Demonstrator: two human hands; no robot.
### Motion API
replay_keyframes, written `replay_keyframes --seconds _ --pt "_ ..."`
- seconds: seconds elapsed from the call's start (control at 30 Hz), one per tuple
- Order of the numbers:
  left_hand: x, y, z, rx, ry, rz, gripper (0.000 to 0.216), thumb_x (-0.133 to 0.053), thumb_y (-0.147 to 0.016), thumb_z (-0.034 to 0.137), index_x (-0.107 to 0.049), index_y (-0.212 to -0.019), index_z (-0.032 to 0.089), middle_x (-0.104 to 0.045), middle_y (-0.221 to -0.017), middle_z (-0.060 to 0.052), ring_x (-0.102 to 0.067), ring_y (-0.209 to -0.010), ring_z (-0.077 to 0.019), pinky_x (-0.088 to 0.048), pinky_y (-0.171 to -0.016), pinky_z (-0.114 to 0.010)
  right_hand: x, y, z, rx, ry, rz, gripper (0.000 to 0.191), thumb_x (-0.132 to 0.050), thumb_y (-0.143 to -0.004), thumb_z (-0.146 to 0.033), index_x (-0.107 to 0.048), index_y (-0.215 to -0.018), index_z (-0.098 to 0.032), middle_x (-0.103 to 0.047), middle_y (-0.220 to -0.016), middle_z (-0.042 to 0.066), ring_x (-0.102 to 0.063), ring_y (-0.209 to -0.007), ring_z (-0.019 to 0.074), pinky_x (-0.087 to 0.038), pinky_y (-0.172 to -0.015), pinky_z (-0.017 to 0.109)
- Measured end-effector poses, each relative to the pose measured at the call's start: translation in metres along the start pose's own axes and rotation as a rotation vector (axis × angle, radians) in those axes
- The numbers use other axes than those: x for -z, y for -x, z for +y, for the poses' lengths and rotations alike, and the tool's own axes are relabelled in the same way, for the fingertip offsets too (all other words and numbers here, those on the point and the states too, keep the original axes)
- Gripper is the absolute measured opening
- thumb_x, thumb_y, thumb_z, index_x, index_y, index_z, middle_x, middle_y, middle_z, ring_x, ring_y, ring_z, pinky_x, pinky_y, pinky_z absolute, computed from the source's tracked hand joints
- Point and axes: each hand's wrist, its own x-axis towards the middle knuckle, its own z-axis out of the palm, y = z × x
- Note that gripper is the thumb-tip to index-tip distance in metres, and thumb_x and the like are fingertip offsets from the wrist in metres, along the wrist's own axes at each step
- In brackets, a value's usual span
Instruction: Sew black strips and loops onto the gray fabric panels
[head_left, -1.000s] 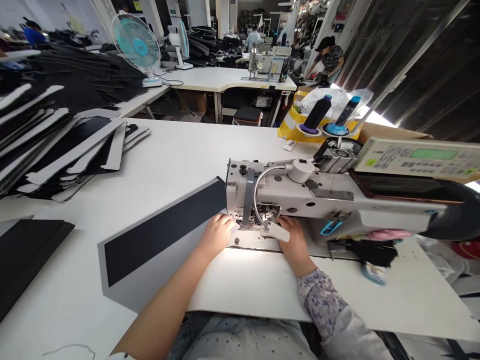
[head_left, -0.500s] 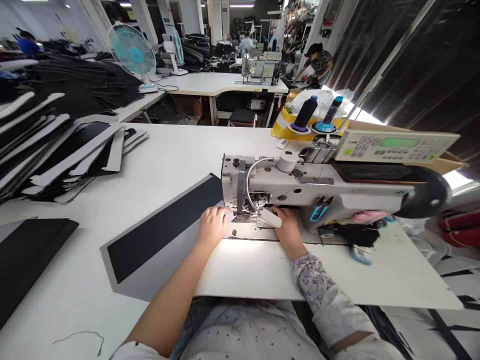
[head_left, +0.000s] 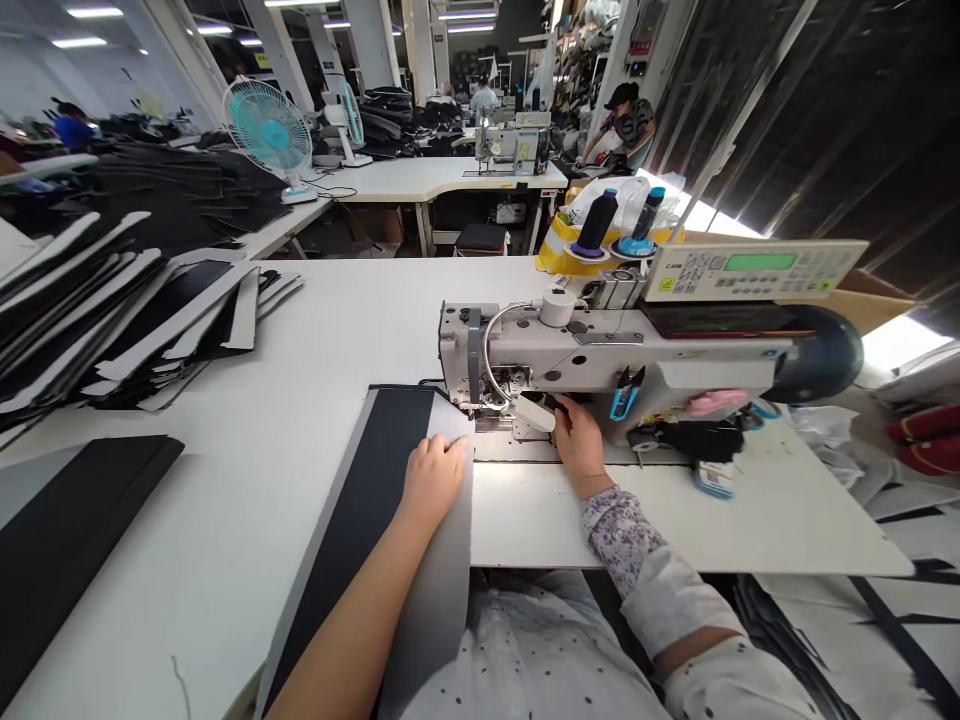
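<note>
A long panel [head_left: 431,560], grey with a broad black strip [head_left: 367,480] along it, lies on the table with its far end beside the sewing machine's needle area [head_left: 487,400]. My left hand [head_left: 433,480] presses on the grey part near the right edge, fingers bent and close together, gripping the panel. Under the arm of the sewing machine [head_left: 585,345] is my right hand [head_left: 577,440], right of the small white lamp head [head_left: 534,413]. Its thumb and forefinger are apart; the other fingers are partly hidden, and nothing shows in them.
Stacked grey and black pieces [head_left: 135,320] lie at left, with a folded black panel [head_left: 82,520] nearer me. Thread cones [head_left: 598,222] and a control panel [head_left: 757,270] stand behind the machine. Blue snips [head_left: 624,395] hang on it. Across the room, a person [head_left: 626,125] sits.
The panel has swung from slanting leftward to running toward me, its near end now over the table edge. My left hand has moved with it; my right hand remains under the machine arm.
</note>
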Motion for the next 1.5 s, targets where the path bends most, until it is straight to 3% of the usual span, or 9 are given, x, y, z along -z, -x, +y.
replay_keyframes --seconds 0.33,0.57,0.67,0.77,0.87,1.13,1.3,1.5 --pt "-0.021 -0.032 -0.008 0.061 0.041 0.047 0.023 -0.046 -0.091 0.024 -0.062 -0.107 0.020 -0.062 -0.098 -0.008 -0.055 -0.087 -0.0236 -0.044 -0.074 -0.036 0.000 -0.003 -0.003 -0.139 -0.119 -0.061 0.041 -0.045 -0.090 -0.039 -0.062 -0.117 -0.015 -0.070 -0.102 0.013 -0.065 -0.084 0.0236 -0.053 -0.077 0.038" --pt "-0.029 -0.060 -0.015 0.074 -0.020 0.028 0.024 -0.042 -0.091 0.026 -0.064 -0.089 0.015 -0.062 -0.090 -0.013 -0.056 -0.085 -0.0263 -0.046 -0.073 -0.039 -0.008 0.000 -0.002 -0.230 -0.249 -0.101 0.038 -0.052 -0.086 -0.041 -0.063 -0.112 -0.016 -0.070 -0.090 0.009 -0.064 -0.073 0.0200 -0.053 -0.070 0.034" --pt "-0.027 -0.059 -0.017 0.055 0.016 0.014 0.024 -0.041 -0.091 0.023 -0.063 -0.092 0.014 -0.063 -0.096 -0.014 -0.057 -0.090 -0.0272 -0.047 -0.077 -0.040 -0.015 0.010 -0.026 -0.181 -0.347 -0.193 0.034 -0.052 -0.085 -0.034 -0.064 -0.112 -0.018 -0.071 -0.090 0.007 -0.066 -0.078 0.0194 -0.054 -0.071 0.032" --pt "-0.020 -0.045 -0.018 -0.015 0.126 0.032 0.028 -0.042 -0.090 0.017 -0.059 -0.112 0.016 -0.063 -0.109 -0.013 -0.057 -0.101 -0.0258 -0.047 -0.087 -0.039 -0.028 0.020 -0.061 -0.080 -0.436 -0.390 0.027 -0.051 -0.085 -0.028 -0.065 -0.107 -0.020 -0.071 -0.089 0.004 -0.066 -0.080 0.0183 -0.054 -0.072 0.030" --pt "-0.012 -0.029 -0.019 -0.048 0.204 0.063 0.033 -0.043 -0.091 0.015 -0.055 -0.121 0.019 -0.060 -0.119 -0.010 -0.055 -0.110 -0.0231 -0.045 -0.095 -0.037 -0.044 0.021 -0.086 0.022 -0.443 -0.473 0.024 -0.051 -0.084 -0.022 -0.063 -0.104 -0.021 -0.070 -0.091 0.003 -0.066 -0.079 0.0171 -0.054 -0.074 0.030" --pt "-0.011 -0.017 -0.016 -0.052 0.113 0.038 0.035 -0.044 -0.092 0.020 -0.061 -0.121 0.029 -0.062 -0.114 -0.007 -0.055 -0.102 -0.0240 -0.044 -0.091 -0.041 -0.060 0.009 -0.085 0.021 -0.205 -0.456 0.026 -0.052 -0.084 -0.021 -0.063 -0.107 -0.020 -0.070 -0.083 0.004 -0.066 -0.073 0.0193 -0.053 -0.073 0.032" --pt "-0.012 -0.022 -0.009 -0.062 0.097 0.058 0.034 -0.043 -0.093 0.021 -0.063 -0.121 0.026 -0.063 -0.111 -0.010 -0.056 -0.100 -0.0243 -0.044 -0.090 -0.042 -0.061 0.009 -0.081 0.142 -0.099 -0.326 0.027 -0.043 -0.092 -0.027 -0.064 -0.108 -0.019 -0.071 -0.087 0.007 -0.066 -0.078 0.0218 -0.052 -0.079 0.035" --pt "-0.013 -0.027 -0.001 -0.080 0.096 0.057 0.035 -0.042 -0.091 0.017 -0.062 -0.120 0.022 -0.064 -0.110 -0.010 -0.057 -0.101 -0.0245 -0.044 -0.090 -0.042 -0.069 0.012 -0.075 0.219 0.012 -0.286 0.033 -0.035 -0.097 -0.030 -0.064 -0.105 -0.019 -0.067 -0.073 0.008 -0.065 -0.069 0.0230 -0.053 -0.072 0.036"
